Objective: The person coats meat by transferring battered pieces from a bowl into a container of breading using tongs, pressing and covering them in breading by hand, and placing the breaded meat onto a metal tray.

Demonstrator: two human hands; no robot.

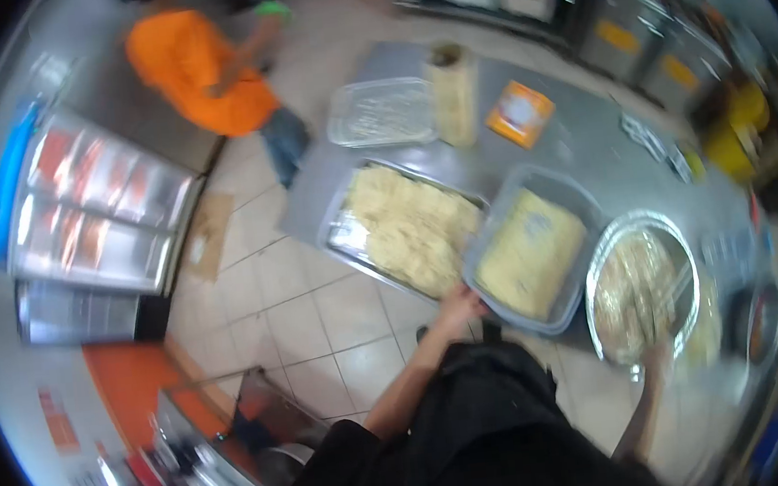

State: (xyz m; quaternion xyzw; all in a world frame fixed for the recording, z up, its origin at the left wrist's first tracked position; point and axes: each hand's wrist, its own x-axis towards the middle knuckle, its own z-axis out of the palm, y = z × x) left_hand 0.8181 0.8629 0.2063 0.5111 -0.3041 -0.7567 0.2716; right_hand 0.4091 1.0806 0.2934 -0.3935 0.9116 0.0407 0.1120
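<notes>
My left hand (462, 307) is at the near edge of the metal tray (348, 238) of pale dough-like food (411, 227), beside the corner of a grey plastic tub (482, 268); its fingers are blurred. The tub holds a yellowish mass (532, 250). On the right, my right hand (659, 354) is at the near rim of a round foil-lined bowl (688, 263), over its edge. Pale food under shiny wrap lies in the bowl. Motion blur hides the fingers of this hand.
A clear tray (381, 114), a roll of wrap (454, 96) and an orange box (521, 114) stand farther back on the metal table (583, 121). A person in an orange shirt (194, 70) stands beyond the left corner. Glass-front fridge (100, 210) at left.
</notes>
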